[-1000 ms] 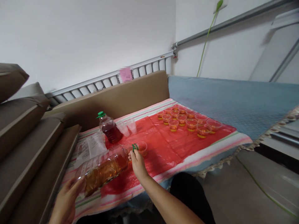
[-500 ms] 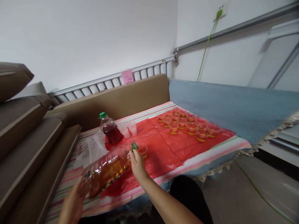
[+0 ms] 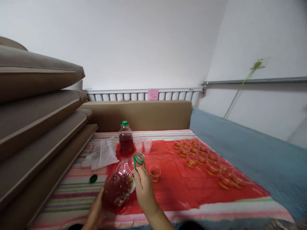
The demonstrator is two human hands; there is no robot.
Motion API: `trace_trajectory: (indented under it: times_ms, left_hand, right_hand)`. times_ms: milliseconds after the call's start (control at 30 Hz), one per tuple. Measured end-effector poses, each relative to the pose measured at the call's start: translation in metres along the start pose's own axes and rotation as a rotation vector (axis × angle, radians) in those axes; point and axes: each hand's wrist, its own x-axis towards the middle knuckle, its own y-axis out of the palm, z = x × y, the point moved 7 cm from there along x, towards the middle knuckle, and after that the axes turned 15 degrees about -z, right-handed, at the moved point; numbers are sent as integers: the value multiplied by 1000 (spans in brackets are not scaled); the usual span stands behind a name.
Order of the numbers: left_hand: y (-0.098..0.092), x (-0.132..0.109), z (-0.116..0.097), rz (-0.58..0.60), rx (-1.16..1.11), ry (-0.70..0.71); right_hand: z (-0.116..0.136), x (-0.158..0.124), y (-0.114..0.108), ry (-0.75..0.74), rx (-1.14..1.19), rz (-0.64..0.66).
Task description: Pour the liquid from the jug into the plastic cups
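Observation:
A large clear plastic bottle with a green carry handle at its neck leans to the right, its mouth uncapped. My right hand is closed around the handle near the neck. Against the lower left side of the bottle, my left hand supports it; its fingers are partly hidden behind. Just right of the bottle's mouth stands a clear plastic cup with a little amber liquid in it. A loose dark green cap lies on the striped cloth left of the bottle.
Several cups of amber liquid stand in rows on the red plastic sheet. Behind are a second bottle of dark red liquid with a green cap, stacked empty cups and a crumpled plastic bag. Cushions are piled at left.
The bottle has tipped back more upright, its mouth lifting away from the nearby cup. My view has turned left and levelled, bringing the loose cap into sight. Both hands stay on the bottle.

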Motion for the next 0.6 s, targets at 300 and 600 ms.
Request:
trace_trajectory:
  times_ms: [300, 600]
  left_hand:
    - [32, -95, -108, 299, 332, 1077]
    - [30, -101, -106, 97, 637, 1475]
  right_hand:
    - [31, -20, 40, -132, -68, 155]
    - [21, -1, 7, -195, -64, 0]
